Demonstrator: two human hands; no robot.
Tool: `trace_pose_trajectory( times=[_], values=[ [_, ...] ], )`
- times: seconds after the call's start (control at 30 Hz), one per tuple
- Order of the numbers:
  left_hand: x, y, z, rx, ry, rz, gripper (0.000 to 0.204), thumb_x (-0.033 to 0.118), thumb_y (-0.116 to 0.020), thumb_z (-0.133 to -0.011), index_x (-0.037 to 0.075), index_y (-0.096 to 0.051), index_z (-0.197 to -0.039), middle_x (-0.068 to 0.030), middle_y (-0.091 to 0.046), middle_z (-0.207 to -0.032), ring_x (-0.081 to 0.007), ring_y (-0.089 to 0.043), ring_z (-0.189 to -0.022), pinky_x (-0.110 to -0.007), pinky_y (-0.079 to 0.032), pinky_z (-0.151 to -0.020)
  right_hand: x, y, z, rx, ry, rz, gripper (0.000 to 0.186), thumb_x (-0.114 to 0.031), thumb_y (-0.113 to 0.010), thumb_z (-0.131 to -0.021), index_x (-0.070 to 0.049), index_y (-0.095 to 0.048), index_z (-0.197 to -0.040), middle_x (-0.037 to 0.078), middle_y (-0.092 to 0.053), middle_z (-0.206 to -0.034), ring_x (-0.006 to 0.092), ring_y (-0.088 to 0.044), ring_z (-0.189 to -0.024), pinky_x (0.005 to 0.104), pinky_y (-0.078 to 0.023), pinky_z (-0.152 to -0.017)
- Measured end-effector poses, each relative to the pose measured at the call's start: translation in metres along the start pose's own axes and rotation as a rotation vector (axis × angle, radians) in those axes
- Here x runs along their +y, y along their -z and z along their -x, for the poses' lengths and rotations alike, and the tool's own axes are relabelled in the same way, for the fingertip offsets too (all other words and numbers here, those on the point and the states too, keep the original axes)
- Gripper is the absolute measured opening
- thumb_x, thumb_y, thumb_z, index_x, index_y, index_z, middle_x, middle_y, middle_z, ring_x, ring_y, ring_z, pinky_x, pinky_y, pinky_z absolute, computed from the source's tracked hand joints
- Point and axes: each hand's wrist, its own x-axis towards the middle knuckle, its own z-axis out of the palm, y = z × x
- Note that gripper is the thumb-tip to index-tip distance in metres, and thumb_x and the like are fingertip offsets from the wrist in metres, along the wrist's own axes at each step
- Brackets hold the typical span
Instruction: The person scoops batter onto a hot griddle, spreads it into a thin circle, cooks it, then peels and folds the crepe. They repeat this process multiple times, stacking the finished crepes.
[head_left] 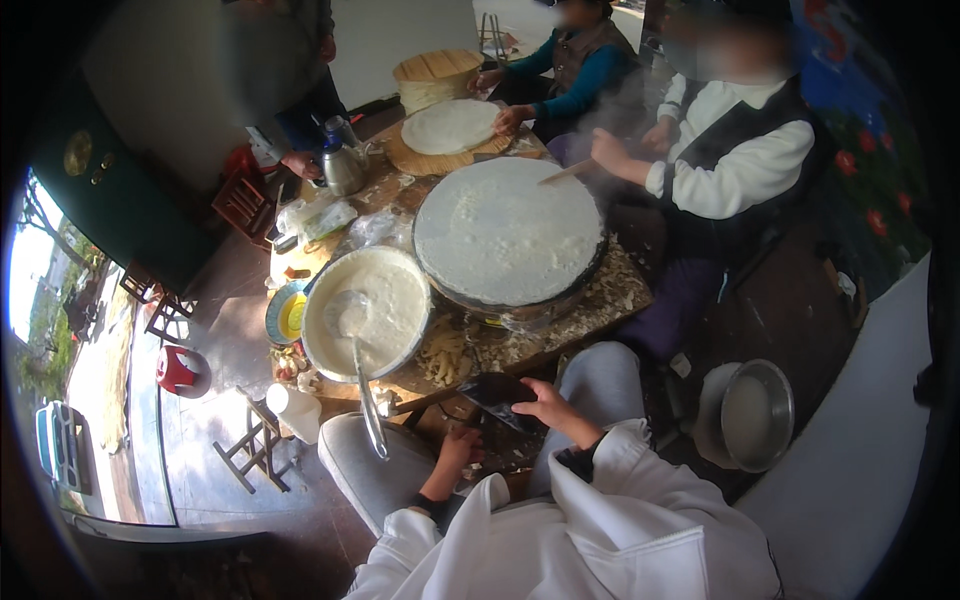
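While both forearms enter from the near edge in white sleeves, the right hand (550,405) is the one engaged: its fingers (528,403) are curled around the near right end of a flat black tool (495,390), apparently a dark scraper or scoop, held just below the near edge of the table (600,300). The tool's long axis runs from the fingers toward the left and slightly far, so its free end points at the gap between the person's knees and the underside of the table.

The left hand (458,448) sits lower and nearer, left of the right hand and apart from the tool. Its fingers are bent downward into a dark area between the knees; whether they clasp anything there cannot be told.

Reference positions:
- A large bowl of white batter (372,308) stands on the near left part of the table, directly far of the left hand, with a metal ladle (365,395) leaning over its near rim, handle pointing near.
- A round griddle covered with a thin white sheet of batter (508,235) lies far and slightly right of the tool.
- A person in a white top and dark vest (735,150) at the far right works the griddle with a wooden stick.
- A metal basin (755,415) rests on the floor to the right.
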Motion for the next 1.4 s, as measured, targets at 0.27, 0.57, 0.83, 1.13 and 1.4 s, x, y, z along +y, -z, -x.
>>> trace_pose_trajectory(
  times=[0.27,0.57,0.83,1.13,1.4],
  values=[
    [0.072,-0.038,0.063,-0.219,-0.174,-0.632,0.018,0.017,-0.061,-0.087,0.0,-0.064,-0.092,-0.0096,-0.063,-0.08,-0.0196,-0.062,-0.069,-0.033,-0.051,-0.062,-0.066,-0.012,0.014,0.231,0.165,0.342,0.031,-0.007,-0.071,-0.077,0.002,-0.062,-0.105,0.007,-0.067,-0.09,0.0103,-0.06,-0.084,0.0273,-0.048,-0.076],
    [0.23,-0.116,0.1,0.311,-1.196,-1.238,0.023,0.009,-0.064,-0.077,0.008,-0.058,-0.099,-0.0087,-0.058,-0.09,-0.0306,-0.057,-0.09,-0.042,-0.044,-0.077,-0.196,0.006,0.002,0.091,0.489,0.987,0.025,-0.006,-0.071,-0.073,-0.008,-0.064,-0.097,0.011,-0.066,-0.085,0.0315,-0.064,-0.083,0.0403,-0.049,-0.07],
    [0.316,-0.147,0.043,0.278,-1.21,-1.227,0.008,0.011,-0.062,-0.08,0.008,-0.059,-0.088,-0.0096,-0.057,-0.083,-0.0319,-0.059,-0.083,-0.043,-0.048,-0.07,-0.267,0.082,-0.055,0.148,0.566,1.22,0.028,0.004,-0.066,-0.075,-0.005,-0.063,-0.101,0.014,-0.066,-0.089,0.0337,-0.064,-0.084,0.0407,-0.05,-0.071],
    [0.391,-0.175,-0.02,0.303,-1.189,-1.056,0.02,0.013,-0.068,-0.077,0.005,-0.06,-0.093,-0.0139,-0.062,-0.086,-0.0366,-0.061,-0.08,-0.044,-0.048,-0.068,-0.299,0.126,-0.114,0.763,0.5,0.906,0.029,-0.016,-0.072,-0.079,-0.001,-0.059,-0.1,0.015,-0.066,-0.081,0.0281,-0.065,-0.076,0.0356,-0.05,-0.07],
    [0.354,-0.219,-0.001,0.211,-1.37,-1.028,0.028,0.01,-0.068,-0.074,0.005,-0.057,-0.099,-0.0117,-0.059,-0.095,-0.0322,-0.059,-0.088,-0.042,-0.049,-0.072,-0.288,0.089,-0.13,0.361,0.239,-0.069,0.03,-0.017,-0.064,-0.088,0.001,-0.057,-0.111,0.005,-0.061,-0.098,0.0116,-0.058,-0.086,0.0268,-0.048,-0.076]
  ],
)
